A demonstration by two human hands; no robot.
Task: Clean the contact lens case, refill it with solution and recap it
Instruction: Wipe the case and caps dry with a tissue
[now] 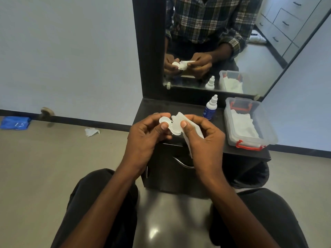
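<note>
On the dark bench (238, 149), a clear box (250, 122) holds white tissues, handy beside the capped solution bottle (210, 108). Above the bench, the left hand (143, 138) pinches the lens case (165, 120) steady; the right hand (202, 138) pinches a tissue (178, 120) against it, apparently wiping.

1. Our left hand (145, 138) and right hand (202, 138) are bare, without rings or a watch.
2. Our forearms are bare up to the frame's lower edge.
3. We wear dark trousers (100, 197).
4. In the mirror (268, 56) above the hands, our shirt (206, 17) is plaid: dark, cream and grey, cuffs pushed up.
</note>
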